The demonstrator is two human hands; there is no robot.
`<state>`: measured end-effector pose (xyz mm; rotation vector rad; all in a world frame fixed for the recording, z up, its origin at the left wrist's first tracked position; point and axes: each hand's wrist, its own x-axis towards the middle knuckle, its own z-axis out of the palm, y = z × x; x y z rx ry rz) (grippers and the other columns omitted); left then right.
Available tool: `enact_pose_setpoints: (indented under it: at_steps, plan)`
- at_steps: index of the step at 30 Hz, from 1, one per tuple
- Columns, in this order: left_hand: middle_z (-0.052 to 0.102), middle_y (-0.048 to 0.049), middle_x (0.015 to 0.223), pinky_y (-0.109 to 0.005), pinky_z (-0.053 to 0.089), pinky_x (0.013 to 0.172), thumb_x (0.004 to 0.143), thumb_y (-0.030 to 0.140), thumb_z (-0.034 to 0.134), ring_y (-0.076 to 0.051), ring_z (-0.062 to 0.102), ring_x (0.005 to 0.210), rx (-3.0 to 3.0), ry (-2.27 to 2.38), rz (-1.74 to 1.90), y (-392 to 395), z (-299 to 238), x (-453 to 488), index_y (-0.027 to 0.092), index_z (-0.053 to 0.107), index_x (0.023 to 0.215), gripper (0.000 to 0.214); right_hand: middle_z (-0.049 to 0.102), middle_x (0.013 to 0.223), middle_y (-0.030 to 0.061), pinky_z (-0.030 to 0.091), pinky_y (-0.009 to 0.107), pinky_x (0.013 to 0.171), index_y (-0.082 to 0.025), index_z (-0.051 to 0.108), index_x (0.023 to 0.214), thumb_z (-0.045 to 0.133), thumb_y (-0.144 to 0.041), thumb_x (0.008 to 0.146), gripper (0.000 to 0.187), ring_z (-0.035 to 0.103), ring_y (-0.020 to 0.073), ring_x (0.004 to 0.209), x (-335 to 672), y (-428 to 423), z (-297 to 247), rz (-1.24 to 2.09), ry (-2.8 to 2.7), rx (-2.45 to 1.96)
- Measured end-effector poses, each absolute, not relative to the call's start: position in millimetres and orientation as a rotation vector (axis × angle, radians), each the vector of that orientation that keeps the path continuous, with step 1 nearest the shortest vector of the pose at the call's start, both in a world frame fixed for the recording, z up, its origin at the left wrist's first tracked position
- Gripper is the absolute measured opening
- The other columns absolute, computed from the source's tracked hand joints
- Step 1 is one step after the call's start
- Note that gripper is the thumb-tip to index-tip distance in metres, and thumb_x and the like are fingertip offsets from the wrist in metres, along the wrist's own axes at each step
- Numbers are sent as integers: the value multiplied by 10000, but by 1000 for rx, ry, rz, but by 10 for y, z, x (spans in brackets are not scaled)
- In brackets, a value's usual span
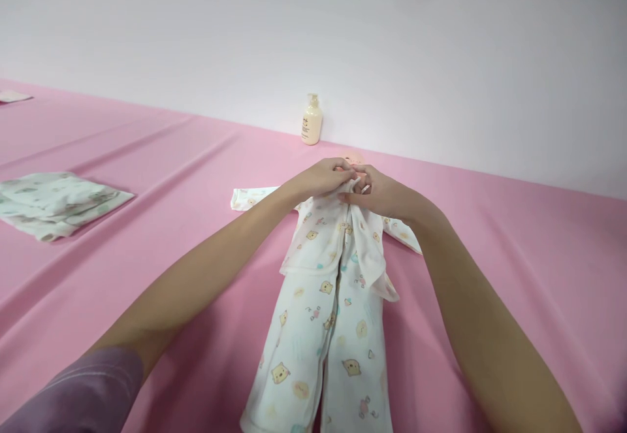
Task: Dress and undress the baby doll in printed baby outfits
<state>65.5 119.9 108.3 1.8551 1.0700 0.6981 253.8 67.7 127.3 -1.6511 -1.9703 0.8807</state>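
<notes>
On pink table (171,159), mid-frame | baby top (318,237) lies flat, lower hem over matching pants (337,348), sleeves spread | left hand (323,177) and right hand (382,194) meet at its collar, fingers closed, pinching the fabric | pump bottle (312,119) behind, by wall | folded clothes (53,203) well apart, far left

Shiny lilac sleeve (83,394), L side.

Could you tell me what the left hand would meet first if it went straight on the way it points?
Most likely the right hand: the left hand points rightward and away along the collar of the baby garment, where both hands pinch it, fingertips together. Depth is unclear.
</notes>
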Motion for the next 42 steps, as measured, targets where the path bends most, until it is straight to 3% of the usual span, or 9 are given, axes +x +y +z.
enact_pose_setpoints:
  at_steps: [6,12,20,23,27,30,35,39,42]
  plan:
    - [769,-63,1061,-298,482,757,957,465,694,-217,697,942,1999,1258,712,1087,1048,685,223,578,1014,274,773,1016,61,559,363,792,-265,640,1413,811,-328,849,593,730,294,980,2637,667,1277,888,-2000,-1587]
    - [751,-52,1028,-316,460,755,980,450,659,-220,685,921,2095,1368,684,894,1049,604,231,517,881,279,777,1091,48,546,352,858,-225,581,1471,746,-344,885,621,719,243,999,2588,502,1073,790,-1815,-1602]
    - [752,-78,1061,-325,448,683,927,516,677,-231,703,884,2181,1301,503,771,1151,463,227,544,930,318,717,1067,38,508,325,788,-229,599,1192,678,-354,923,307,647,190,877,2540,307,1010,697,-1811,-1556]
    - [761,-77,1052,-326,451,692,902,503,705,-242,706,907,2186,1311,490,767,1151,462,227,567,943,312,682,1127,43,491,320,774,-234,570,1168,716,-423,909,353,595,183,873,2550,211,1015,705,-1910,-1518]
    - [765,-65,1049,-315,454,703,871,591,760,-237,706,909,2159,1348,540,780,1100,500,230,570,922,411,660,1155,63,487,320,795,-228,547,1133,780,-664,854,569,587,209,966,2531,129,975,640,-1882,-1543]
    - [764,-64,1029,-314,450,714,859,601,779,-239,704,905,2203,1394,563,775,1068,519,228,566,895,430,664,1129,63,474,315,779,-227,538,1102,833,-733,778,669,601,222,982,2498,105,966,577,-1846,-1641]
    - [774,-69,1084,-300,469,703,947,558,671,-223,716,906,2207,1377,509,739,1094,457,227,572,953,345,707,1074,56,471,309,729,-229,573,1121,816,-684,828,593,649,220,923,2509,60,1070,681,-1858,-1778]
    - [788,-100,1120,-309,484,717,958,484,617,-247,734,947,2281,1436,428,730,1133,451,214,604,979,271,740,976,31,455,303,750,-233,611,954,708,-511,936,295,649,197,861,2493,67,1132,514,-1986,-1820]
    - [786,-165,1162,-349,500,778,960,516,591,-317,744,1026,2306,1518,421,736,1141,548,182,655,1019,345,717,856,17,423,342,825,-232,569,809,638,-439,953,261,628,210,832,2386,142,1095,338,-2014,-1860]
